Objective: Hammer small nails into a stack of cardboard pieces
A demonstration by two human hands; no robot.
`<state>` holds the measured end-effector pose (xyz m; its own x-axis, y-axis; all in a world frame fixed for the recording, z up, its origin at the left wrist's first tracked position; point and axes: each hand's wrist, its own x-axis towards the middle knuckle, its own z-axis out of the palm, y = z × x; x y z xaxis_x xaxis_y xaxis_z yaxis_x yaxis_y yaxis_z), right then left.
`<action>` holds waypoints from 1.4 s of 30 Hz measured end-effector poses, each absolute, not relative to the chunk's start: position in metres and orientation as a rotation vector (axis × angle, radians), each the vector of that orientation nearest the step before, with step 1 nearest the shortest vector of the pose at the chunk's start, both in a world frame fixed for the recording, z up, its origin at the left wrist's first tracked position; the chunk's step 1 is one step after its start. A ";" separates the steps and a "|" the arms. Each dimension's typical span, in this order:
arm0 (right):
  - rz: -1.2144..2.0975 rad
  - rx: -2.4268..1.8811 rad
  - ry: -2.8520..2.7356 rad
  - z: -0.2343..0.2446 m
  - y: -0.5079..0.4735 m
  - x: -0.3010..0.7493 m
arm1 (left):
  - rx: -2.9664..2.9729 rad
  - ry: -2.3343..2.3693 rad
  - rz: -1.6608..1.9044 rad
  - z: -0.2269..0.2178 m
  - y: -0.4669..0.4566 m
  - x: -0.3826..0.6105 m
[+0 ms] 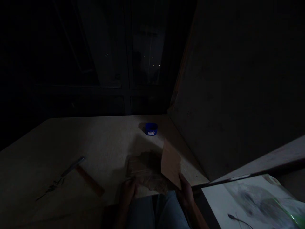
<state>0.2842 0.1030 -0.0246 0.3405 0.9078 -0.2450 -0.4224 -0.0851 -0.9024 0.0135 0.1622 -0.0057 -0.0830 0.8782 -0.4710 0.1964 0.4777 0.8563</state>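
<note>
The scene is dim. My right hand (186, 190) grips the lower right edge of an upright, tilted cardboard flap (171, 162). At the near edge of the table, my left hand (128, 190) is closed at the near left corner of a flatter piece of cardboard (139, 167); its fingertips are hard to make out. Between the hands, a torn strip with exposed corrugation (160, 187) hangs over the table edge. Shadow hides whether these cardboard parts are joined.
A hammer with a wooden handle (90, 181) lies on the table (105, 136) to the left, beside small dark nail-like pieces (52, 187). Beyond the cardboard stands a blue container (151, 129) with a white label. A wall panel borders the right; a white surface (214, 197) holds a cable and clear plastic.
</note>
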 end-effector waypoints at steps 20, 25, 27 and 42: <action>0.668 -1.789 -1.237 -0.003 0.144 0.277 | 1.460 1.876 1.034 -0.050 0.193 -0.022; 0.633 -1.787 -1.191 -0.031 0.157 0.277 | 1.411 1.777 1.016 -0.048 0.212 -0.003; 0.664 -1.764 -1.183 -0.044 0.160 0.273 | 1.388 1.710 1.016 -0.046 0.217 0.005; 0.788 -1.584 -1.224 -0.070 0.179 0.275 | 1.376 1.576 1.036 -0.052 0.215 0.036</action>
